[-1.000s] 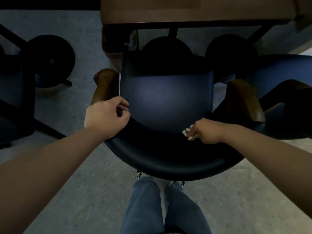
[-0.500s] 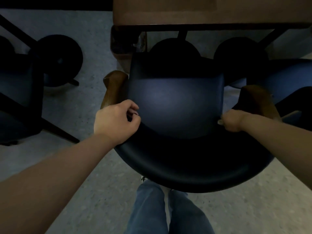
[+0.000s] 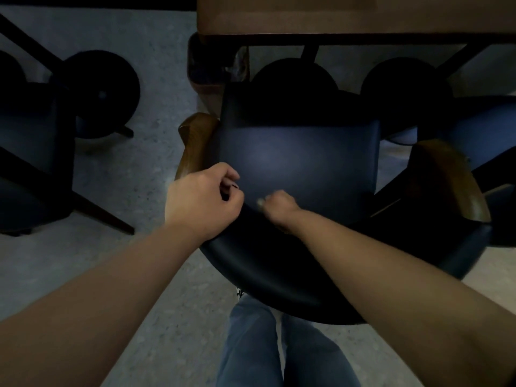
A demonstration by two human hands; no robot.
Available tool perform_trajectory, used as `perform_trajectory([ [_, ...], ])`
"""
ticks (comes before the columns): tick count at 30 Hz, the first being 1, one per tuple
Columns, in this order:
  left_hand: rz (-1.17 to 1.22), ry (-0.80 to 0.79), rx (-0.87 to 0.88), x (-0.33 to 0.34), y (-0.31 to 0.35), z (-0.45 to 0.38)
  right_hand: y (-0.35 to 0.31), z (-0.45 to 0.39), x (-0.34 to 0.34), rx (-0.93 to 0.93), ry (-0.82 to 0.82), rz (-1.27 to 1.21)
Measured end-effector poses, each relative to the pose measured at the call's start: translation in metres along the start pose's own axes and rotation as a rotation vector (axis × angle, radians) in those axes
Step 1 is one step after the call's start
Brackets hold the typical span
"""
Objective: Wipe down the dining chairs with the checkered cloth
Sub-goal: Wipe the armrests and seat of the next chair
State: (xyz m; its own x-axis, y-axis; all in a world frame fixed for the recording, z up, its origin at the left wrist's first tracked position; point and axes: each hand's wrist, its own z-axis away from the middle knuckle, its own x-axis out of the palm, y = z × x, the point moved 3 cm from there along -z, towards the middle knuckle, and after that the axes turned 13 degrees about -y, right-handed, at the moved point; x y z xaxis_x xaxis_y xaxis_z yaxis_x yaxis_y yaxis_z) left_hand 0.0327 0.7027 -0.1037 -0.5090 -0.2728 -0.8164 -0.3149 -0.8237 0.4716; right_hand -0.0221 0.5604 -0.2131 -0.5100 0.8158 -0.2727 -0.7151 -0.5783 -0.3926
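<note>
The checkered cloth [image 3: 261,202] shows only as a small pale scrap poking out of the right hand [image 3: 279,209], which is curled tight around it and pressed against the inner face of the dark blue chair's backrest [image 3: 279,269], just where the curved back meets the seat [image 3: 296,166]; no pattern can be made out on the scrap. The left hand [image 3: 201,199], just beside it at about nine o'clock, hooks its bent fingers over the top edge of the same backrest, apparently steadying the chair. Both forearms reach in from the bottom corners, and the person's jeans [image 3: 279,344] stand at six o'clock directly behind the chair. The chair has wooden armrests, one at ten o'clock of the seat [image 3: 195,143] and another at three o'clock [image 3: 446,177], and its front edge sits tucked under the brown dining table [image 3: 349,18] at twelve o'clock. As a judgement, the wiping is in its middle stretch on this chair: the cloth is working the inner curve of the backrest, while nothing in view tells whether the seat or armrests are done, since the dim light shows no streaks or dust. More dark chairs wait, one at nine o'clock [image 3: 30,152] and another at two o'clock [image 3: 480,127], with round dark bases [image 3: 103,90] on the speckled grey floor [image 3: 156,107], so several chairs likely remain to be wiped.
</note>
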Motion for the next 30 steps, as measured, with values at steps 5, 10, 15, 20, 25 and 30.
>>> perform_trajectory([
  [5,-0.027,0.003,-0.005,0.000,0.000,-0.001,-0.053,0.003,0.009,-0.174,-0.025,-0.153],
  [10,-0.024,-0.008,-0.005,0.000,0.000,0.000,-0.013,0.030,0.006,-0.258,-0.079,0.194],
  [15,-0.035,-0.024,-0.010,0.000,0.001,0.000,0.062,0.065,-0.019,-0.111,-0.170,0.539],
  [20,-0.036,-0.018,-0.029,-0.001,0.001,0.000,0.072,0.073,-0.051,0.027,-0.127,0.577],
  [25,-0.055,-0.022,-0.030,0.000,0.000,0.000,-0.013,0.066,-0.011,-0.252,0.075,-0.241],
  [30,-0.065,-0.036,-0.031,-0.001,0.002,0.000,-0.024,0.068,0.025,-0.367,0.007,-0.178],
])
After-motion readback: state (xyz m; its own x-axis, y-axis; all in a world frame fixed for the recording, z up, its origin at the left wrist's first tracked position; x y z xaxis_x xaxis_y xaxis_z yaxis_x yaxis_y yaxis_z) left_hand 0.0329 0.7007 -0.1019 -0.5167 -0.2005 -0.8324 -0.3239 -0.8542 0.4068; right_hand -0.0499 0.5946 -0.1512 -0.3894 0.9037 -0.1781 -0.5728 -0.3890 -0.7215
